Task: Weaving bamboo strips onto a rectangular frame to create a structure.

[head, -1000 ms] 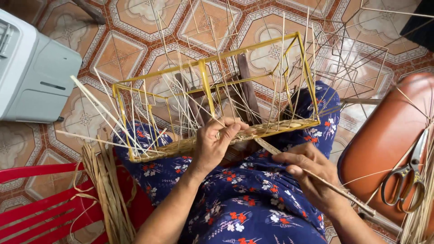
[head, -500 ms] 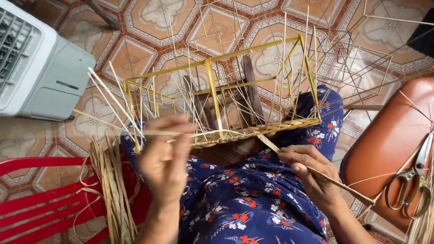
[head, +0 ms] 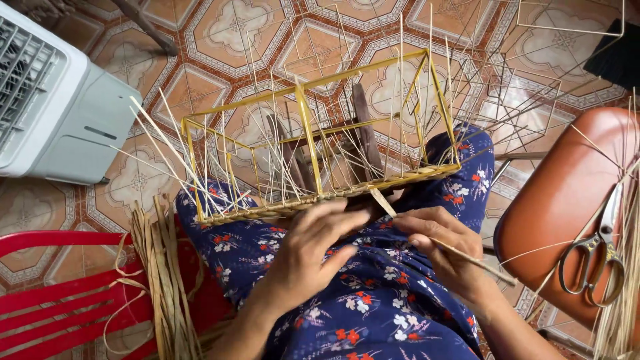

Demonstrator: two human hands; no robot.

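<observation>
- Yellow wire basket frame (head: 313, 127) with thin upright reed stakes rests on the lap, woven base edge toward the body.
- Left hand (head: 310, 257) open, fingers flat against woven base edge.
- Right hand (head: 443, 250) closed, pinching flat tan reed strip (head: 427, 237) just beside frame.
- Metal scissors (head: 597, 257) on brown stool (head: 560, 207), well apart.

The yellow painted wire box frame (head: 313, 133) looks smooth, with dry, matt straw-coloured reed strips (head: 167, 280) woven along its lower edge. Beside the frame, the glossy orange-brown patterned floor tiles (head: 233, 40) shine, the steel scissors (head: 593, 257) gleam on a smooth brown leather-like seat (head: 567, 200), and the navy floral cloth (head: 373, 300) looks soft.
</observation>
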